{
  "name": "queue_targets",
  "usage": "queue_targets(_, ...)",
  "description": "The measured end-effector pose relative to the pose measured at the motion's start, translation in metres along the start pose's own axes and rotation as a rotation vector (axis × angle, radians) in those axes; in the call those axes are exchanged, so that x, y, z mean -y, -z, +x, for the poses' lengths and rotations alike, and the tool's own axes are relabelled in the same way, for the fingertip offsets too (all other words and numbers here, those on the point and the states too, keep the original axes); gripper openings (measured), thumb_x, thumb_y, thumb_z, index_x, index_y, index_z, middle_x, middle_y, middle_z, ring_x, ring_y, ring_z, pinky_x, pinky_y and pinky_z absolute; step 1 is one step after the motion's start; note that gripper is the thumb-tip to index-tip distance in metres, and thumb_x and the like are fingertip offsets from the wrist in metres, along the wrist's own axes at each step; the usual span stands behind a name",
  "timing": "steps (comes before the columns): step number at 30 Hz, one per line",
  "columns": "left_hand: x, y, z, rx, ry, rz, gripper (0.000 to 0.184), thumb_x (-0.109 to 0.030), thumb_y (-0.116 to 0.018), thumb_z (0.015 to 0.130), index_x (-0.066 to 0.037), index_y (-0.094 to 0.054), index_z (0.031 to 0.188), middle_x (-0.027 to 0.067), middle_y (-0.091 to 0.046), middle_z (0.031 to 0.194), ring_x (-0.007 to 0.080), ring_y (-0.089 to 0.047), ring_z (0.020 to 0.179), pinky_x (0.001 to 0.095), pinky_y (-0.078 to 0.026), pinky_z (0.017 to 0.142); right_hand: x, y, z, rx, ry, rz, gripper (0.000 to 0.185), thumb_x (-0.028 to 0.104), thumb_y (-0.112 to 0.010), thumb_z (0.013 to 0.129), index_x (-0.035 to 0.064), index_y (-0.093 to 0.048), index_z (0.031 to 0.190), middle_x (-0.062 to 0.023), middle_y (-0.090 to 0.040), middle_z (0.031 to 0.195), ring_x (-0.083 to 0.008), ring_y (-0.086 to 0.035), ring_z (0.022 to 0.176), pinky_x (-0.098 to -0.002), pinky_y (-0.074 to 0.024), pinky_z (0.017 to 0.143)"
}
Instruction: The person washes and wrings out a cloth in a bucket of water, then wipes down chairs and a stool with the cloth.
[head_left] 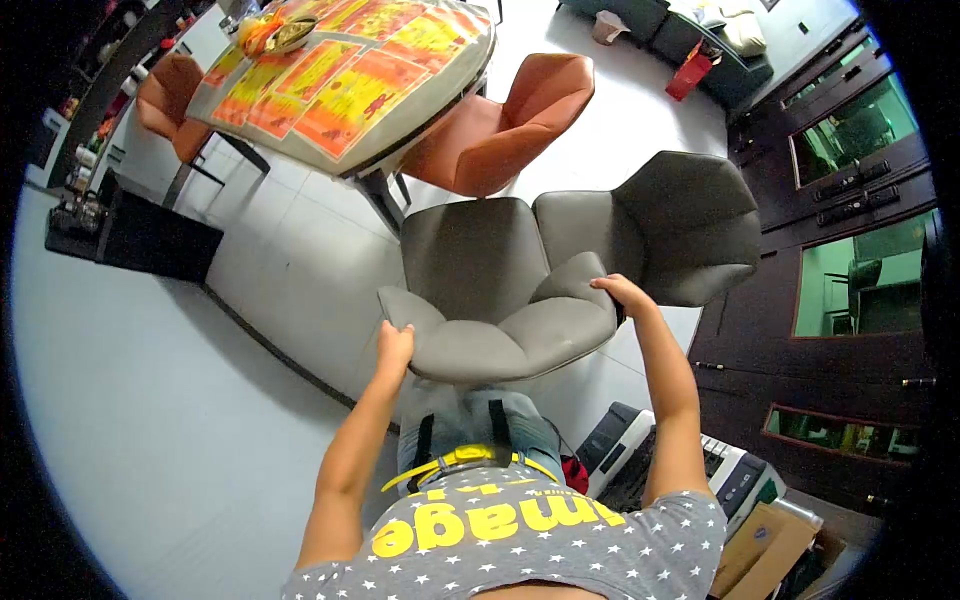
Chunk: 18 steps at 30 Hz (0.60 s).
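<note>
In front of my body stands a grey padded chair (475, 255), its curved backrest towards me. My left hand (397, 345) grips the left end of that backrest, thumb on top and the other fingers mostly hidden. At the opposite end, my right hand (622, 292) is wrapped round the upper edge. A second grey chair (690, 225) stands close against the right side of the first one. The legs of both grey chairs are hidden from this angle.
Beyond the chairs is a table (345, 160) with orange-yellow placemats and a bowl (292, 35). Orange chairs (510, 125) stand beside it. A keyboard instrument (735, 470) and a cardboard box (765, 545) lie right of my legs. Dark cabinets (770, 270) line the right; a sofa (640, 20) stands behind.
</note>
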<state>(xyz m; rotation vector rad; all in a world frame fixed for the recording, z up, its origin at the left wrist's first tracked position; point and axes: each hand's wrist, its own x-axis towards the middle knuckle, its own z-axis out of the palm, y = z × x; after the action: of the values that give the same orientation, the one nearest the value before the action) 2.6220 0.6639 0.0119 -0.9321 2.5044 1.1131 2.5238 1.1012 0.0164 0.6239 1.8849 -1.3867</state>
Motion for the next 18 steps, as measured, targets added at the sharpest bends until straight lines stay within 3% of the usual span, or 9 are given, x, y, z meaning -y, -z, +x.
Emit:
queue_targets(2,0.019,-0.029,-0.002,0.015,0.035,-0.138,0.046,-0.022,-0.059,0.076,0.012,-0.045,0.105,0.0319,-0.053,0.104,0.0434,-0.051,0.100,0.0425,-0.040,0.086,0.002,0.011,-0.004,0.023,-0.016,-0.065,0.046,0.031,-0.063,0.074,-0.0084,-0.056,0.096,-0.0168,-0.061,0.085,-0.0239,-0.060,0.066,-0.0379,-0.0484,0.057)
queue_targets(9,0.028,-0.046,-0.038,0.102,0.118,-0.174,0.052,-0.018,-0.059,0.078,0.012,-0.036,0.114,0.0301,-0.048,0.114,0.0390,-0.050,0.105,0.0398,-0.039,0.089,-0.031,0.020,-0.005,0.056,-0.001,-0.210,0.051,0.038,-0.061,0.076,-0.0090,-0.058,0.095,-0.0142,-0.062,0.083,-0.0207,-0.059,0.067,-0.0340,-0.0469,0.060)
queue_targets(10,0.030,-0.045,-0.042,0.099,0.118,-0.175,0.052,-0.018,-0.059,0.078,0.012,-0.036,0.114,0.0301,-0.048,0.114,0.0390,-0.050,0.105,0.0398,-0.039,0.089,-0.039,0.022,0.001,0.082,-0.055,-0.321,0.054,0.037,-0.061,0.077,-0.0080,-0.054,0.105,-0.0168,-0.061,0.093,-0.0243,-0.060,0.080,-0.0368,-0.0476,0.071)
queue_targets(13,0.038,-0.039,-0.049,0.148,0.135,-0.170,0.055,-0.016,-0.060,0.078,0.012,-0.033,0.117,0.0298,-0.046,0.116,0.0380,-0.049,0.107,0.0387,-0.039,0.091,-0.045,0.004,-0.024,0.042,-0.087,-0.295,0.056,0.039,-0.060,0.077,-0.0084,-0.053,0.106,-0.0174,-0.059,0.097,-0.0248,-0.058,0.088,-0.0380,-0.0455,0.076)
queue_targets(16,0.072,-0.054,-0.049,0.251,0.290,-0.309,0.059,-0.017,-0.060,0.078,0.012,-0.029,0.119,0.0303,-0.045,0.118,0.0380,-0.048,0.109,0.0388,-0.038,0.092,-0.070,0.003,-0.024,0.056,-0.086,-0.310,0.056,0.040,-0.060,0.077,-0.0082,-0.054,0.105,-0.0167,-0.060,0.094,-0.0242,-0.059,0.082,-0.0379,-0.0465,0.072)
queue_targets(18,0.098,-0.070,-0.048,0.279,0.269,-0.064,0.062,-0.019,-0.061,0.077,0.012,-0.028,0.119,0.0311,-0.045,0.117,0.0380,-0.048,0.108,0.0393,-0.039,0.091,-0.092,0.004,-0.023,0.062,-0.040,-0.305,0.055,0.040,-0.060,0.077,-0.0076,-0.055,0.105,-0.0164,-0.061,0.093,-0.0240,-0.059,0.080,-0.0378,-0.0468,0.071)
